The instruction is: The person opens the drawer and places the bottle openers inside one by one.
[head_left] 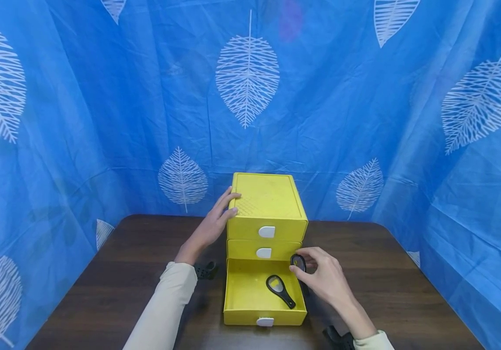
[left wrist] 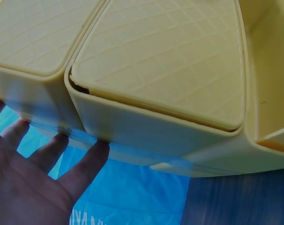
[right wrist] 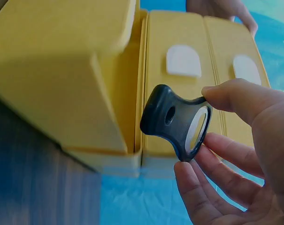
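Observation:
A yellow three-drawer cabinet (head_left: 267,194) stands on the table, its bottom drawer (head_left: 245,291) pulled out. My left hand (head_left: 210,224) rests against the cabinet's upper left side, fingers spread and fairly straight. In the left wrist view, those fingertips (left wrist: 102,148) touch the side wall. My right hand (head_left: 325,276) pinches a black magnifying glass (right wrist: 177,119) by its lens rim, beside the right wall of the open drawer. Its handle points away from the palm in the right wrist view. Another black magnifying glass (head_left: 284,294) lies inside the drawer, lens toward the back.
Dark wood tabletop (head_left: 136,287) surrounds the cabinet. The two upper drawers, with white tabs (head_left: 267,232), are closed. A black strap (head_left: 206,270) shows by the left wrist, another black piece (head_left: 338,337) by the right. Blue leaf-printed cloth (head_left: 316,121) hangs behind.

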Motion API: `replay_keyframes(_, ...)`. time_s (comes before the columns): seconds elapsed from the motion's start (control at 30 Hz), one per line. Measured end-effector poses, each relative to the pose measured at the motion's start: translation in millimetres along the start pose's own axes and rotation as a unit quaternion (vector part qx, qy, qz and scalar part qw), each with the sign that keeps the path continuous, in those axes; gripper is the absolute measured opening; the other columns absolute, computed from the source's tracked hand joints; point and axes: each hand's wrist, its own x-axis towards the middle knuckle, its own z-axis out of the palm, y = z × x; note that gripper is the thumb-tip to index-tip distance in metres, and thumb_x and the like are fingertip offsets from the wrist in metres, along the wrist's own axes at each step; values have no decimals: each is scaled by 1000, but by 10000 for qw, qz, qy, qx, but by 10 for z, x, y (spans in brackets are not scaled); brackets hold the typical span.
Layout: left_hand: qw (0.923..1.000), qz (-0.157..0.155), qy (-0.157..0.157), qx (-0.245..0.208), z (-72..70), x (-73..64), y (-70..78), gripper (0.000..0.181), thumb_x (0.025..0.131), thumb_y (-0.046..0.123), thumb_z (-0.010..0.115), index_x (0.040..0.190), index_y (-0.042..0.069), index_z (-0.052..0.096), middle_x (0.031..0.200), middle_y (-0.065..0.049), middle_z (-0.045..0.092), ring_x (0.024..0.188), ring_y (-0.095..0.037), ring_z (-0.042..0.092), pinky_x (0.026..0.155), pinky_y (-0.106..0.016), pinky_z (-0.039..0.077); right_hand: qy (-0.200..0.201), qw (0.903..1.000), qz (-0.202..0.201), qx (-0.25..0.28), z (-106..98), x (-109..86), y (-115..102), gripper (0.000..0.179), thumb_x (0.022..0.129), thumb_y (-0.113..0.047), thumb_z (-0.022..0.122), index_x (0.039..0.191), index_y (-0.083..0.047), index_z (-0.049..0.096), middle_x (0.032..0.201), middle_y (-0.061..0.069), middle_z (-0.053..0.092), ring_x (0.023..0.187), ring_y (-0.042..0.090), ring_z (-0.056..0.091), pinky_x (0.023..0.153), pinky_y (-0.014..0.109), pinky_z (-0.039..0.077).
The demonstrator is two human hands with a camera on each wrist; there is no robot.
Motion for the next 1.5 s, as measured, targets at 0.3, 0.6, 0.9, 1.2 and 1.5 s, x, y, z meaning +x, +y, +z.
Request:
replay_keyframes(0.3, 10000, 24, 24, 27, 1, 5, 6, 52, 107, 50, 43, 156, 30, 40, 174, 10, 6, 161, -29, 5, 122, -70, 13, 23, 9986, -342, 391, 189, 19, -177, 32, 83, -25, 88, 111, -17, 76, 107, -1, 73, 88, 14, 71, 80, 38, 62)
replay_keyframes(0.6, 9999, 83, 37, 48, 0, 8, -6, 52, 108, 48, 43, 156, 28, 40, 174, 8, 6, 161, -29, 5, 122, -70, 14, -44, 9953, -502, 829, 319, 34, -322, 31, 81, -18, 88, 110, -15, 76, 106, 0, 72, 91, 15, 71, 82, 35, 62)
replay_keyframes(0.9, 10000, 33, 37, 62, 2, 2, -5, 53, 107, 50, 42, 156, 30, 39, 174, 9, 6, 161, -30, 6, 122, -70, 15, -48, 9938, -833, 738, 438, 29, -408, 34, 81, -17, 89, 112, -16, 75, 105, -2, 72, 90, 14, 71, 80, 34, 62)
replay_keyframes(1.2, 10000, 24, 17, 77, 1, -6, 4, 53, 108, 50, 42, 156, 29, 39, 174, 8, 6, 161, -30, 4, 122, -70, 13, -141, 9906, -1138, 751, 587, 28, -467, 38, 81, -17, 89, 116, -13, 74, 108, 0, 72, 91, 15, 71, 78, 31, 62)
replay_keyframes(1.5, 9999, 74, 32, 95, -3, -6, -1, 53, 107, 49, 42, 156, 29, 39, 174, 9, 6, 161, -29, 5, 122, -70, 14, 7, 9902, -1384, 173, 716, 31, -496, 33, 81, -22, 89, 109, -13, 74, 108, -2, 71, 86, 12, 66, 73, 26, 57)
